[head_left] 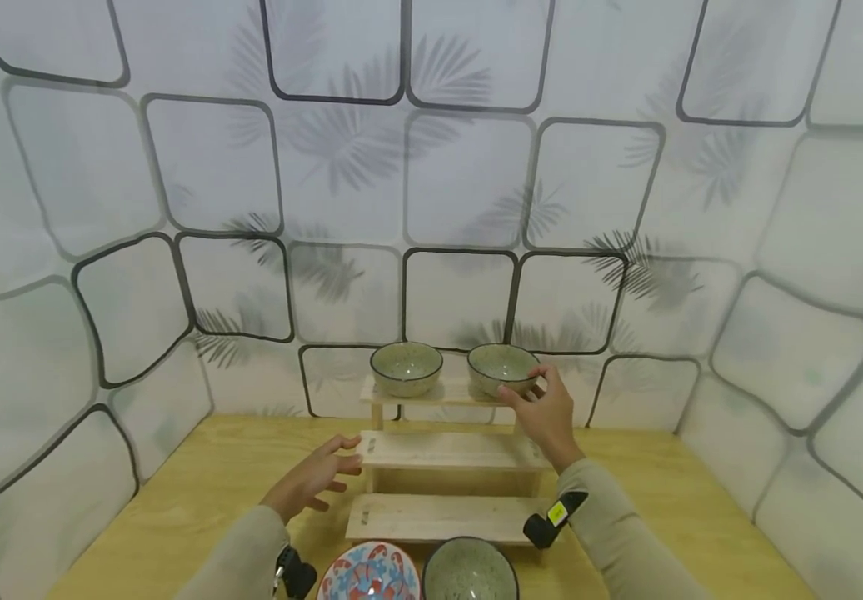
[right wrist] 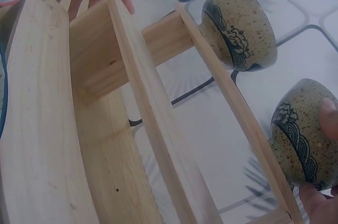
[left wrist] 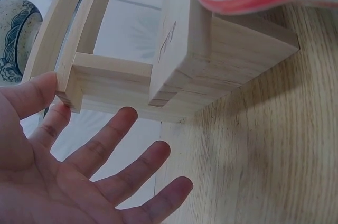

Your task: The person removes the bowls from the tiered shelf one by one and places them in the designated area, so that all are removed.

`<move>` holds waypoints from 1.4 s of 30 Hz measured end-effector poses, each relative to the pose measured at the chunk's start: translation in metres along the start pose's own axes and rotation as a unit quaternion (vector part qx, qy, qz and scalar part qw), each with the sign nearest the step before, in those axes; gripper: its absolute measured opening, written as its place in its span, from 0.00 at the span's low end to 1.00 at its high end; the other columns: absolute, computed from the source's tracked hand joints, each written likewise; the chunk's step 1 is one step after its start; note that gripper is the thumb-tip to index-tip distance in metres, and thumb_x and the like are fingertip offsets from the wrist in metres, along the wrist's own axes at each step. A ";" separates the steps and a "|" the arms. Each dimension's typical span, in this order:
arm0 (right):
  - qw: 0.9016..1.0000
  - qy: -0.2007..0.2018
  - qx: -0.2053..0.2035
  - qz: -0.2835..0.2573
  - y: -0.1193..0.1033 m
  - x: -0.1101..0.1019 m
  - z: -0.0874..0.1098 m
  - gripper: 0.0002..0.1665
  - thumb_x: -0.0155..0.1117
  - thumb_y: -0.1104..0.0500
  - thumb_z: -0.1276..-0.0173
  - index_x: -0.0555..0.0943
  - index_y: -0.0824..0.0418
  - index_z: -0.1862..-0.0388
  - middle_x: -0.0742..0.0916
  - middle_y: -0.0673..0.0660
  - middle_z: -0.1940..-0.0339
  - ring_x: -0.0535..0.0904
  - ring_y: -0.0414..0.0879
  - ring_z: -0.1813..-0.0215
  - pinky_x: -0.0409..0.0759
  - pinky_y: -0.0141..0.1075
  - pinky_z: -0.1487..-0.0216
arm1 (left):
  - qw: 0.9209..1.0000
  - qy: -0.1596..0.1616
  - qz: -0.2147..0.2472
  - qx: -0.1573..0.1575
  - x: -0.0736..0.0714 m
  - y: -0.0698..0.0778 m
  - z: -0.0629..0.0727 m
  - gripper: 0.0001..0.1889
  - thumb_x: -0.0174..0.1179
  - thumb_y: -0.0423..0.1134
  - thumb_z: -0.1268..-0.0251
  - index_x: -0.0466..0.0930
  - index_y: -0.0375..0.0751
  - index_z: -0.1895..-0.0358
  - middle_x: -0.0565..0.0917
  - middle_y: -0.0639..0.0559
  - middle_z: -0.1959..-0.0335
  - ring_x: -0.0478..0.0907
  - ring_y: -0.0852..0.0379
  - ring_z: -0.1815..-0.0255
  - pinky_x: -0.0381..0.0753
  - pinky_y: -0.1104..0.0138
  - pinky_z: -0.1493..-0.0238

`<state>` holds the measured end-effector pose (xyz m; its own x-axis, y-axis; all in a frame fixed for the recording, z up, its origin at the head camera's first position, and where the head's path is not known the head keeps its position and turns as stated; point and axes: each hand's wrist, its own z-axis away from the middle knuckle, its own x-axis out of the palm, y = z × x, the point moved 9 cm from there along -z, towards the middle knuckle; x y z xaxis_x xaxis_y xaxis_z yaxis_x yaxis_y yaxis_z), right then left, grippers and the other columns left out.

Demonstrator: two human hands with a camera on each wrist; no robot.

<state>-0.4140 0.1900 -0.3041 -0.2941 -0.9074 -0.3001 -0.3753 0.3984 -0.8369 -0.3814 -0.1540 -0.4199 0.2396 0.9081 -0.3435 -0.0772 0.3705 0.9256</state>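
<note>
A three-tier wooden rack (head_left: 446,451) stands in front of me, with two speckled green bowls on its top tier. My right hand (head_left: 548,414) holds the right green bowl (head_left: 502,367) at its right side, thumb at the near side and fingers at the rim. The bowl stands upright; dark wave patterns show on its outside in the right wrist view. Beside it, the left green bowl (head_left: 406,371) is untouched. At the middle tier's left end, my left hand (head_left: 315,477) pinches the board between thumb and forefinger, its other fingers spread (left wrist: 113,129).
In front of the rack's lowest tier (head_left: 442,518) are a red-and-blue patterned bowl (head_left: 371,575) and another green bowl (head_left: 471,573). All stand on a wooden tabletop (head_left: 169,517). Patterned cloth walls (head_left: 349,308) enclose the table at the back and sides.
</note>
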 end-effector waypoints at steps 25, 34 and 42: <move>0.997 0.037 -0.042 0.061 -0.013 -0.026 0.015 0.29 0.79 0.50 0.47 0.71 0.63 0.60 0.78 0.64 0.47 0.79 0.67 0.45 0.81 0.49 0.55 | 1.000 -0.008 0.010 -0.010 0.001 -0.006 -0.001 0.31 0.52 0.51 0.28 0.58 0.48 0.26 0.73 0.33 0.37 0.69 0.26 0.42 0.71 0.35 0.56; 0.999 0.012 -0.012 0.035 -0.007 -0.038 0.028 0.31 0.81 0.51 0.49 0.71 0.64 0.59 0.75 0.64 0.42 0.76 0.68 0.42 0.82 0.46 0.56 | 1.000 0.000 0.011 -0.008 0.000 -0.002 -0.001 0.30 0.52 0.51 0.28 0.59 0.48 0.26 0.74 0.33 0.39 0.71 0.26 0.43 0.71 0.35 0.57; 0.998 0.012 -0.056 0.036 -0.018 -0.050 0.046 0.28 0.81 0.59 0.50 0.72 0.68 0.61 0.76 0.64 0.49 0.78 0.70 0.46 0.82 0.35 0.59 | 1.000 -0.003 0.010 -0.005 0.002 0.002 0.000 0.31 0.52 0.51 0.28 0.59 0.48 0.26 0.74 0.34 0.39 0.70 0.26 0.43 0.71 0.36 0.56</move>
<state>-0.3519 0.2218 -0.2955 -0.3446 -0.8730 -0.3451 -0.4476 0.4759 -0.7571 -0.3813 -0.1516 -0.4182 0.2435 0.9145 -0.3231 -0.0919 0.3534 0.9309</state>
